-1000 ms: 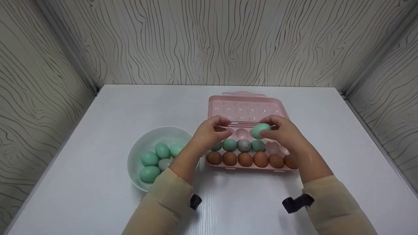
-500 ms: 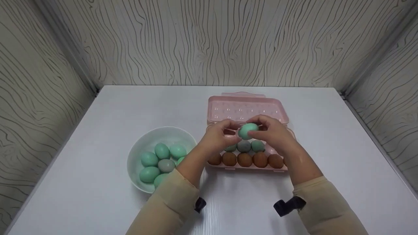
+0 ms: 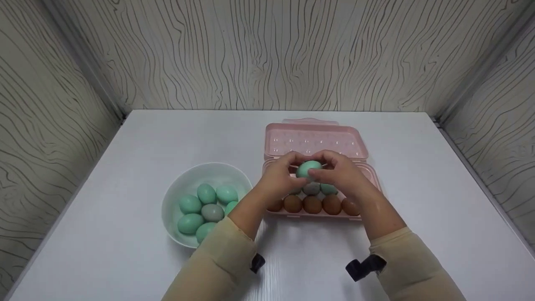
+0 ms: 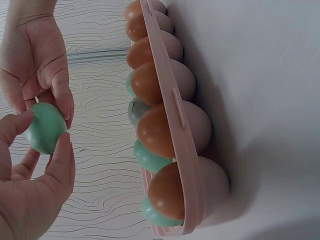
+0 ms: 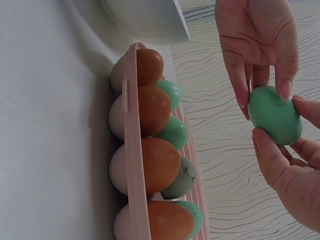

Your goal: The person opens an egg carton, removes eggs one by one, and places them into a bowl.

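Observation:
A pale green egg (image 3: 308,169) is held above the pink egg carton (image 3: 322,216), between both hands. The left hand (image 3: 276,177) pinches it from the left with thumb and fingertips. From the other side the right hand (image 3: 343,173) grips it, its thumb lying across the egg's near side. Both wrist views show the green egg (image 4: 46,128) gripped between the two sets of fingertips. Below, brown eggs (image 3: 312,205) fill the carton's front row. Green eggs (image 5: 173,132) and a speckled grey egg (image 5: 180,179) sit behind them, partly hidden by the hands.
Left of the carton stands a white bowl (image 3: 169,217) with several green eggs (image 3: 190,223) and one greyish egg (image 3: 212,212). The carton's lid (image 3: 316,140) lies folded back behind it. White table (image 3: 309,259) surrounds both, with patterned walls (image 3: 259,54) at the back and sides.
The right hand has moved left with the green egg, toward the left hand. The left hand has shifted slightly right, and its fingers now meet the egg.

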`<state>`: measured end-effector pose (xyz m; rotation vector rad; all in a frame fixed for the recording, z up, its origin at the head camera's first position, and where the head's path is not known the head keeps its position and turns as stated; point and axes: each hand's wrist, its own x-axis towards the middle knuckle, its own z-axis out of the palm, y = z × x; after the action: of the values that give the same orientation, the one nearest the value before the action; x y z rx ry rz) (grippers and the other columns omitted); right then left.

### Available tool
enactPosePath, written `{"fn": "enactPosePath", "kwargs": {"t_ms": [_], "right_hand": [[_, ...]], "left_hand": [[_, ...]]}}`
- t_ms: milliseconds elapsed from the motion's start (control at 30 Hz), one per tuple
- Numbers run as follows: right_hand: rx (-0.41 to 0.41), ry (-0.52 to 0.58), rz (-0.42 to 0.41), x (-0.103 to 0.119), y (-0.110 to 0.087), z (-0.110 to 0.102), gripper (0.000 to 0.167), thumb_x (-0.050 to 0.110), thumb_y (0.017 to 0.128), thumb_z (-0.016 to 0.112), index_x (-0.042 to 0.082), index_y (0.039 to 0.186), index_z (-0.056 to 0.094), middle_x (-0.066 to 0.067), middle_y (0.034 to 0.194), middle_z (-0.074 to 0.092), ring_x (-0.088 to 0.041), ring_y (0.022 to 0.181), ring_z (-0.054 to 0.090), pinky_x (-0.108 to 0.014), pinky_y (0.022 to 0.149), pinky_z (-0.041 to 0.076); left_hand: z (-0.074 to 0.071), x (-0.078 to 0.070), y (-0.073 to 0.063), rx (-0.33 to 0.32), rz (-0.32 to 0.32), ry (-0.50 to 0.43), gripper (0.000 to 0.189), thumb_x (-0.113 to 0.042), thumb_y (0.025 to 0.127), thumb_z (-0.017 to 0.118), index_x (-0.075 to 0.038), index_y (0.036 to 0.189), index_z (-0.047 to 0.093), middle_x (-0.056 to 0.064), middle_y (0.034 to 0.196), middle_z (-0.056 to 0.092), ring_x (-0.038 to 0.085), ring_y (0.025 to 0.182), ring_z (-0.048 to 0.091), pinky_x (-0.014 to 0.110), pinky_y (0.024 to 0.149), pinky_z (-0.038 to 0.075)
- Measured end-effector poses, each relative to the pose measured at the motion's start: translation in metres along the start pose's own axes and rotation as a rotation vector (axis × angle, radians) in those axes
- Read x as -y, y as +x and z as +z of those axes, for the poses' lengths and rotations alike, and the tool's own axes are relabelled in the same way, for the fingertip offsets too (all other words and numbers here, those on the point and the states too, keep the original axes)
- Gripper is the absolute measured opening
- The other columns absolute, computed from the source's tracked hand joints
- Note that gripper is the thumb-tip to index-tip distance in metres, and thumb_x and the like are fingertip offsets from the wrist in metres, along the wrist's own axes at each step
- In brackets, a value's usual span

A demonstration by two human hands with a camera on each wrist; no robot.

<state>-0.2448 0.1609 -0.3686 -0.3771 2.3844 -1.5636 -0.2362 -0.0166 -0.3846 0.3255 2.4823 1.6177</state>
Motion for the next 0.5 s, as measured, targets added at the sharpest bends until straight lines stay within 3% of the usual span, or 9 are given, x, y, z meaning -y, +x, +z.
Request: {"fn": "enactPosePath", "kwargs": {"t_ms": [233, 500], "right_hand": [[0.042, -0.006, -0.042, -0.0008, 0.0025, 0.0045, 0.040, 0.036, 0.081, 0.067, 0.014, 0.113, 0.058, -0.004, 0.112, 0.057, -0.023, 0.101, 0.053, -0.035, 0.087, 0.045], [0.051, -0.040, -0.042, 0.0029, 0.0026, 0.0048, 0.038, 0.039, 0.081, 0.067, 0.018, 0.112, 0.059, -0.002, 0.110, 0.058, -0.022, 0.100, 0.053, -0.035, 0.086, 0.046]], "left_hand": [[-0.0025, -0.0011, -0.0016, 0.005, -0.053, 0.044, 0.037, -0.027, 0.077, 0.073, -0.031, 0.107, 0.052, -0.015, 0.108, 0.055, 0.009, 0.099, 0.055, 0.026, 0.085, 0.048], [-0.0097, -0.0024, -0.0028, 0.028, -0.035, 0.058, 0.035, -0.028, 0.077, 0.073, -0.031, 0.105, 0.053, -0.015, 0.105, 0.055, 0.008, 0.098, 0.055, 0.026, 0.085, 0.048]]}}
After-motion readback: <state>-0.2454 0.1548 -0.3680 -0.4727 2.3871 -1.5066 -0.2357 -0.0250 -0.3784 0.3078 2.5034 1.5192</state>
